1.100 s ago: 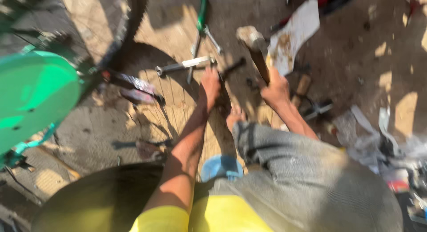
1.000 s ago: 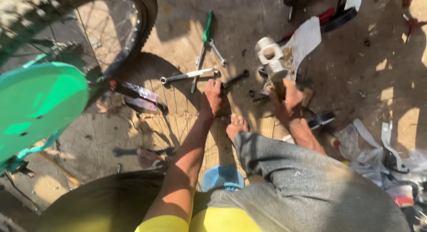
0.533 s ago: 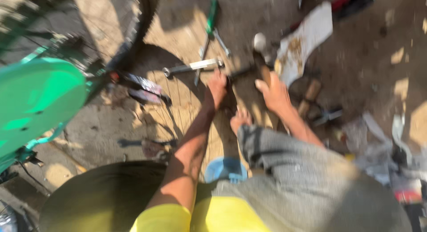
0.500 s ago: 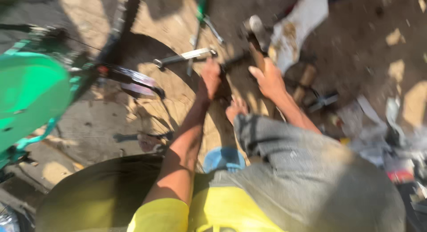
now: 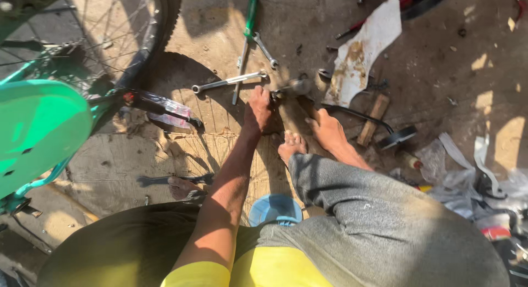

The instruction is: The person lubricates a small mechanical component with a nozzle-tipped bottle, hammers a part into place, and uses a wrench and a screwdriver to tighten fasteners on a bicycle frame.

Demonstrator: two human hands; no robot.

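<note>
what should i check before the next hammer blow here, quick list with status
1. Left hand pressing down on the small dark part on the ground: ok.
2. Right hand gripping the hammer handle: ok, though the head is motion-blurred.
3. Left fingers clear of the hammer head: not ok, the head is right beside them.
4. Bare foot out of the strike zone: cannot tell, it rests close behind the hands.
5. Loose spanner and green-handled screwdriver off the work spot: ok, lying apart on the concrete.
</note>
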